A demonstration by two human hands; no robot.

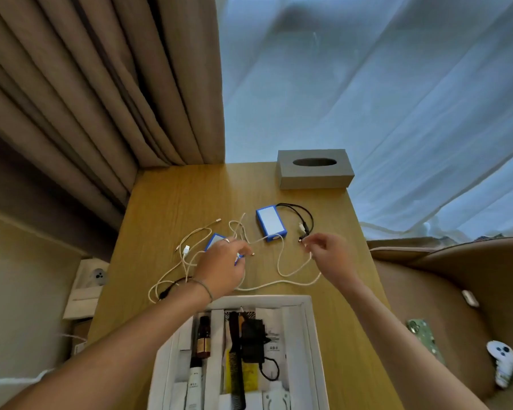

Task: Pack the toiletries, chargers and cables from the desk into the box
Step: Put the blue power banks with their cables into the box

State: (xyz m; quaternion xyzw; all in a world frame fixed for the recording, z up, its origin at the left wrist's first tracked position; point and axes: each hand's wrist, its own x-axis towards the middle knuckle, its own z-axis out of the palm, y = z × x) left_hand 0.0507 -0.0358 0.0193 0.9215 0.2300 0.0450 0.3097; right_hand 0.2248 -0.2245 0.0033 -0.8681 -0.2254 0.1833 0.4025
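Note:
On the wooden desk (172, 202) a tangle of white cables (282, 272) lies between my hands. My left hand (222, 261) pinches one cable end near a small blue power bank (214, 240) that it partly hides. My right hand (329, 253) pinches another stretch of white cable beside the plug of a black cable (304, 216). That black cable runs to a larger blue power bank (270, 222). At the near edge stands the open white box (307, 327), holding a brown bottle (203, 338), a black comb (234, 350), a black charger (253, 341) and white tubes.
A grey tissue box (314, 173) stands at the desk's far edge. Brown curtains (101, 84) hang at the left and sheer curtains (367, 84) behind. A beige chair (456, 291) at the right carries a white controller (502, 362) and a phone (424, 335).

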